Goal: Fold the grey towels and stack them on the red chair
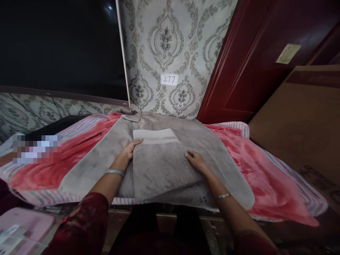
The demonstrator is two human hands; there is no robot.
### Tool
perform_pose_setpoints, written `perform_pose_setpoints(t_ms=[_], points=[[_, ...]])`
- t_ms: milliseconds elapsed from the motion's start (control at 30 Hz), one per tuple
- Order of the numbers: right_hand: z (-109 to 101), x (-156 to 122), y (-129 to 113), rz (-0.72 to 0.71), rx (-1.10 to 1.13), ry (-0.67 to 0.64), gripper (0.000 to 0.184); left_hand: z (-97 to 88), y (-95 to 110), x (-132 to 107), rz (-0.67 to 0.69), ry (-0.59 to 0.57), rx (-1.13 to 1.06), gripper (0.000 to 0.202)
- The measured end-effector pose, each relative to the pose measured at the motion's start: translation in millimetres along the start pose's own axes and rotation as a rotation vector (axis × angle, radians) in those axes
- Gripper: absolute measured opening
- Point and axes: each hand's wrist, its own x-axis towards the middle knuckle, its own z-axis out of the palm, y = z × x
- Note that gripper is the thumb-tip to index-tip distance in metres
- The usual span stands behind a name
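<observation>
A grey plush cloth (162, 166) lies partly folded on top of a wider grey piece (223, 156) spread over a pink blanket. A pale band runs across the folded part's far end. My left hand (127, 153) rests on the folded piece's left edge, fingers curled around it. My right hand (195, 160) lies on its right edge with fingers pressing down on the fabric. Both wrists wear bangles.
The pink blanket (255, 177) with striped edging covers a low surface. Patterned wallpaper with a label reading 277 (169, 79) is behind, a dark screen (61, 46) at left, a dark red door (255, 56) at right, brown cardboard (300, 124) far right, a pink object (23, 226) bottom left.
</observation>
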Motion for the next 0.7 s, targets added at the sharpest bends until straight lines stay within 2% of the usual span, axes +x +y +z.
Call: perform_pose_setpoints(t_ms=[67, 167, 333, 433, 533, 700], points=[[6, 8, -3, -0.009, 0.047, -0.029, 0.027, 3.6, 3, -3, 0.009, 0.007, 0.034, 0.046], [4, 5, -9, -0.028, 0.131, -0.037, 0.036, 12.9, 15, -4, 0.049, 0.003, 0.074, 0.042], [-6, -12, -5, -0.071, 0.309, 0.147, 0.046, 37.6, 32, 11, 0.072, -0.013, 0.114, 0.042], [-7, -16, 9, 0.012, 0.332, 0.224, 0.047, 49.1, 26, 26, 0.013, 0.019, 0.156, 0.044], [-4, -17, 23, 0.065, 0.275, 0.245, 0.040, 50.7, 13, 33, -0.053, 0.051, 0.200, 0.043], [-2, -14, 33, 0.023, 0.248, 0.236, 0.043, 34.4, 1, 12, -0.057, 0.029, 0.220, 0.040]])
